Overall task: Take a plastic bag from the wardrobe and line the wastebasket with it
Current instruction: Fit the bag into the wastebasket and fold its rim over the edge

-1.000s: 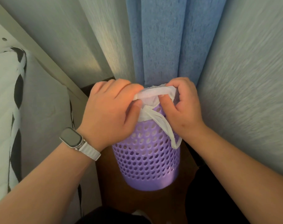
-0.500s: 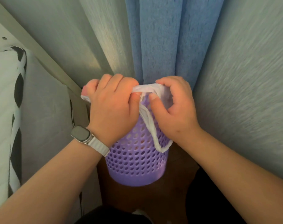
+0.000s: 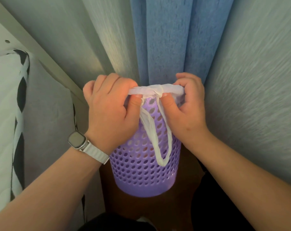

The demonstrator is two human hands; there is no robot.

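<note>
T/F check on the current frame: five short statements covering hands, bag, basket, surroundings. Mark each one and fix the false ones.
1. The left hand and right hand both grip the plastic bag at the rim of the wastebasket. True.
2. The wastebasket is green with solid walls. False: it is purple and its walls are full of holes.
3. A handle loop of the bag hangs down the outside of the wastebasket, between the hands. True.
4. The watch is on the right wrist. False: it is on the left wrist.
5. A blue curtain hangs behind the wastebasket. True.
</note>
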